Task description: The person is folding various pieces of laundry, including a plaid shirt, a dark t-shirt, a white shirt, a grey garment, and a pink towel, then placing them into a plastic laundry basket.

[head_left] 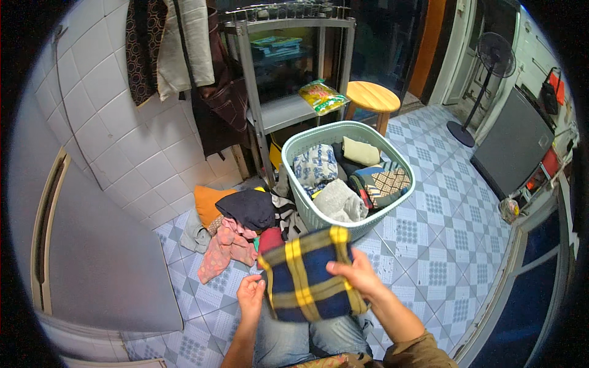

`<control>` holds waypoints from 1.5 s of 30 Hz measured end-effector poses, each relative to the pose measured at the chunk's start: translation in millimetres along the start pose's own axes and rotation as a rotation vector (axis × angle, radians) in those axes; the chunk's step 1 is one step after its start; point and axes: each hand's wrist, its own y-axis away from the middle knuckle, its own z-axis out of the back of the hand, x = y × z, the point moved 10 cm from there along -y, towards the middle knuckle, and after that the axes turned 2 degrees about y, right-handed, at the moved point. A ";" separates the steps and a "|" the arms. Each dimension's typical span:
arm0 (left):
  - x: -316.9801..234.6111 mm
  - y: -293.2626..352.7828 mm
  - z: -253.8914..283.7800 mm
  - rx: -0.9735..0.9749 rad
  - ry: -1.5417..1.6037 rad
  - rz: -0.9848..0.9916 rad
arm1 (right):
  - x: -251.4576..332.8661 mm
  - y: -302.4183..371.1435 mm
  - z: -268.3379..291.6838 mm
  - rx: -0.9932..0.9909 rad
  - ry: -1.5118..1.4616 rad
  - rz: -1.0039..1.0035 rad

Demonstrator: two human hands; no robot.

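Note:
A folded plaid cloth item, navy with yellow and olive stripes, is held above my lap. My right hand grips its right side, thumb on top and fingers underneath. At its lower left edge, my left hand has its fingers curled in a pinch against the fabric. Just beyond stands a pale green laundry basket with folded clothes inside: a grey piece, a blue-and-white printed one, a cream one and a patterned one.
Loose clothes lie heaped on the tiled floor left of the basket, among them a dark garment, a pink one and an orange one. Behind are a metal shelf and wooden stool. A fan stands far right.

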 end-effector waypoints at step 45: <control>-138.7 -267.7 -32.7 0.035 0.391 -0.102 | 49.2 -125.4 20.9 -0.638 1.371 0.752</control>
